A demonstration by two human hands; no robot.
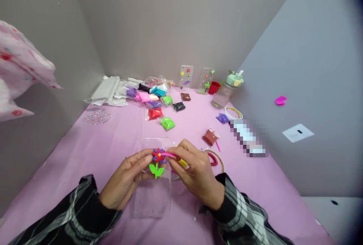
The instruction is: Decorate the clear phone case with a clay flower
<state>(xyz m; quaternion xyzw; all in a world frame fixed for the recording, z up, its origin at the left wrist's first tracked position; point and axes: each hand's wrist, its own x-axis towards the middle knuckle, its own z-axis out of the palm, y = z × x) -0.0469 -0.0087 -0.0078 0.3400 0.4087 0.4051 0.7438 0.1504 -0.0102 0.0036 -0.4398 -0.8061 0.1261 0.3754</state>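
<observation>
My left hand (pixel 132 175) is closed on a clear phone case (pixel 152 201), thumb near the flower and fingers behind. On the case sits a clay flower (pixel 159 155) with red and purple petals and a yellow centre; below it are a bright green stem and two leaves (pixel 156 169). In my right hand (pixel 193 169), a thin pink modelling tool (pixel 169 155) is pinched between thumb and fingers, its tip at the flower's centre. A yellow piece (pixel 182 163) shows partly under that hand; what it belongs to is hidden.
Several clay packets (pixel 168 123) lie mid-table, with white packages (pixel 107 90) behind left. Two decorated clear cases (pixel 186 76) lean on the wall beside a red cup (pixel 214 87) and a bottle (pixel 227 93). Tape rolls (pixel 233 113) and a blurred-out device (pixel 248 138) are at right.
</observation>
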